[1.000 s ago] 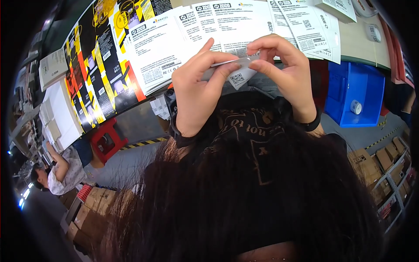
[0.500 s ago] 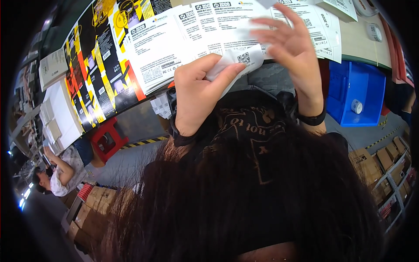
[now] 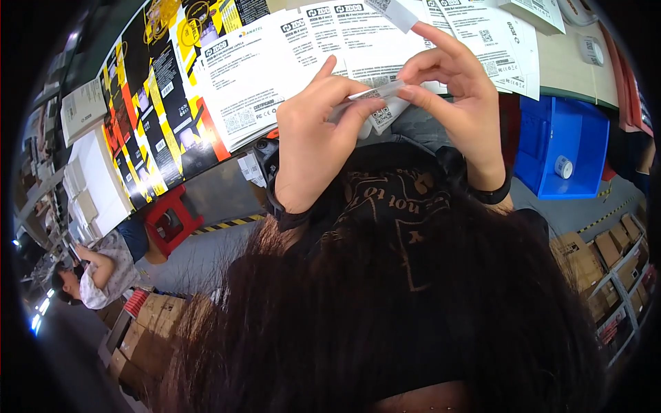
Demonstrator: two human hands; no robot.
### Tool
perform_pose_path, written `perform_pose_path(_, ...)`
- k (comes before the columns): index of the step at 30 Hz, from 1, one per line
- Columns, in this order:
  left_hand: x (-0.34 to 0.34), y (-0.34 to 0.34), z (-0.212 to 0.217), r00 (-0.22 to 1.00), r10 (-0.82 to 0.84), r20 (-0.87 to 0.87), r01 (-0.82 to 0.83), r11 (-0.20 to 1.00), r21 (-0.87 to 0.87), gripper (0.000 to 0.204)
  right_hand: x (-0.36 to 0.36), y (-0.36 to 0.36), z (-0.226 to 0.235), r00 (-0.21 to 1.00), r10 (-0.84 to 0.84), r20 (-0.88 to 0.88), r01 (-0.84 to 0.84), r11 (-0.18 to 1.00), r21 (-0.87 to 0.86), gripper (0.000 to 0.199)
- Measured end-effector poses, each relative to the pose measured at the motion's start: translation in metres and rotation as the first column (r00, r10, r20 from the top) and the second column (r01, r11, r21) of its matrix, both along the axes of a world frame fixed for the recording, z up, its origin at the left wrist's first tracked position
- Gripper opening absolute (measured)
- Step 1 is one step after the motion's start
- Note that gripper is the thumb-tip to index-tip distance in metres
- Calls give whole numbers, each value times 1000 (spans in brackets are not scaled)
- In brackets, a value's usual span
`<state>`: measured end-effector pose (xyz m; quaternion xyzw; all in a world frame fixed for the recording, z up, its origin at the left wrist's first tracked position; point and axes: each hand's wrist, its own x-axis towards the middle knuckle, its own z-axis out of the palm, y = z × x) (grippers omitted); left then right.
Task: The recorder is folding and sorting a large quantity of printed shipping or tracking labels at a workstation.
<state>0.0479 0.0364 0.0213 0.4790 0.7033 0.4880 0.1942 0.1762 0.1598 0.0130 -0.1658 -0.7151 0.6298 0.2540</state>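
The right hand, raised half a second ago, has dropped back to join the left hand; both pinch a small folded white leaflet, printed black, just below the spread white sheets.

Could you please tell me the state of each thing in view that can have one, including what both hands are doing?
Left hand: closed on the small white label, thumb on top.
Right hand: fingertips pinching the same label's other end.
Small white label: held between both hands, off the table.
White printed sheets: lying flat, overlapping in a row.
Blue bin: open, holding a small tape roll.
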Motion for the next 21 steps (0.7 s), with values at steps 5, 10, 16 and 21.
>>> perform_pose_path(5,1,1,4,997,-33,-63,32,999,-3,10,3,6,2,1000,-15,10,15,999,-46,59)
perform_pose_path(10,-2,-6,6,984,-34,-177,25,998,-52,9,10,25,-1,981,-195,-2,193,971,-144,52)
perform_pose_path(16,-6,-8,-10,923,-107,-370,102,994,-35,10,-10,34,-7,956,-276,100,293,907,-301,62)
perform_pose_path(21,-4,-12,-17,848,-237,-474,143,963,-227,10,-15,36,-26,972,-184,146,222,927,-304,66)
